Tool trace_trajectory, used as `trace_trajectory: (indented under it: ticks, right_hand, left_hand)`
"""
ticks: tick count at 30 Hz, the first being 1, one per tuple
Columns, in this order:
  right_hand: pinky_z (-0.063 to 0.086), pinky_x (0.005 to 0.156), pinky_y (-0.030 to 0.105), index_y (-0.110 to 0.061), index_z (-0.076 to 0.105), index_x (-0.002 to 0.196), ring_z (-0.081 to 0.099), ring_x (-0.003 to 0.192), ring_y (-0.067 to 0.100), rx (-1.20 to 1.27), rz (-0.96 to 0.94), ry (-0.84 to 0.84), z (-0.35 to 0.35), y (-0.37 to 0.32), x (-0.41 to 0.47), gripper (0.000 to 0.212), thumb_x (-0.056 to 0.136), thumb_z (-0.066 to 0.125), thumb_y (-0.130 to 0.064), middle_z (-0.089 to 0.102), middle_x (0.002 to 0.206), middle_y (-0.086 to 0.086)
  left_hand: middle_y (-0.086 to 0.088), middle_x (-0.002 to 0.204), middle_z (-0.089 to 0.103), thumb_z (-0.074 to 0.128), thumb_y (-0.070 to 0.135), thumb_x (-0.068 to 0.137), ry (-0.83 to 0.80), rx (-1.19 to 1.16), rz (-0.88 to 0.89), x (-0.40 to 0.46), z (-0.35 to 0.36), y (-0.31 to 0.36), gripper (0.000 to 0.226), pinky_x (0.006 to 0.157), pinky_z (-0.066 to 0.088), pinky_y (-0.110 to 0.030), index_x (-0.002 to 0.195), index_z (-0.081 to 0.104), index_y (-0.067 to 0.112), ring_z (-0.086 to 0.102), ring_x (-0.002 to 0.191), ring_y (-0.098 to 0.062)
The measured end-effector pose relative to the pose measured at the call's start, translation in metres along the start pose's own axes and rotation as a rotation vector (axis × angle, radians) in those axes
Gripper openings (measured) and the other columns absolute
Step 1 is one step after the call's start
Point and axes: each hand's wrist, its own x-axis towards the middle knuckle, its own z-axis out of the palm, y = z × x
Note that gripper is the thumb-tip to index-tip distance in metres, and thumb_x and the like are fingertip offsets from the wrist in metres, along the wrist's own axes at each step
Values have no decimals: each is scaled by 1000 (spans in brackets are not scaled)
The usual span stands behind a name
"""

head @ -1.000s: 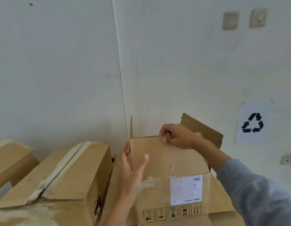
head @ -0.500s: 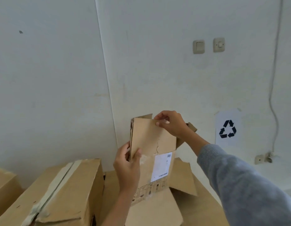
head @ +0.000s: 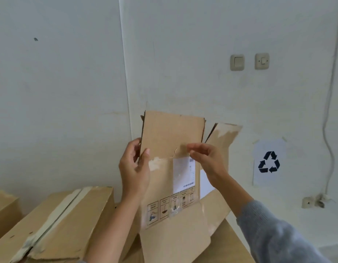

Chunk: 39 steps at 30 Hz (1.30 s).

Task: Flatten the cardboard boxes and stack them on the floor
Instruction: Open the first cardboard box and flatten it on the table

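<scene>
held up in front of the wall, one small box (head: 172,141), nearly collapsed, front panel facing the camera with its white label and row of handling symbols. gripped at its left edge by the left hand (head: 135,168), thumb on the front and fingers wrapped behind. hovering at the front panel near the label, the right hand (head: 206,160), fingers loosely pinched and blurred; could not tell whether touching the card or gripping anything. splayed out below and to the right, the bottom flaps, and one torn flap (head: 224,137) sticking up behind at the right, so judged flattening of this box as well under way but not finished: panels not yet pressed flush, flaps still loose. standing unflattened at lower left, a taped box (head: 69,221), and at the far left edge a corner of another box (head: 3,207). lying under the held one at lower right, a brown cardboard surface (head: 232,242); could not tell whether a flat sheet or a further box. saw no floor and no stack, so judged nothing yet stacked as far as shown, with at least two boxes left to break down.
</scene>
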Motion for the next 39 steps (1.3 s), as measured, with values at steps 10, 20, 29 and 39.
trace_trajectory:
  ticks: [10,20,29,39]
  right_hand:
    - [43,67,13,-15,67,91,59,82,12,-528,-24,102,-28,42,-2,24,83,52,2,66,93,-1]
    - [43,86,30,-6,51,122,53,110,27,-805,589,-250,-22,204,-68,36,88,52,-15,52,125,13]
    - [12,118,43,-27,22,140,8,146,25,-1175,412,-347,-2,279,-129,69,80,-1,-51,18,155,-1]
    - [-7,119,36,-30,1,149,-12,146,14,-1212,437,-577,-35,264,-151,72,85,-7,-61,-7,159,-11]
  left_hand:
    - [0,94,64,50,2,92,303,-187,-373,-34,22,-45,18,71,47,-15,106,51,14,62,84,-7]
    - [-12,100,57,45,6,94,259,372,-552,-79,-7,-145,25,68,42,-28,117,48,-2,55,86,-24]
    - [-26,118,58,50,6,90,292,672,-878,-141,-43,-250,31,84,48,-41,118,45,-4,58,106,-40]
    - [-8,159,10,54,0,85,-399,1022,-499,-163,17,-254,73,114,33,-35,147,18,7,11,147,-21]
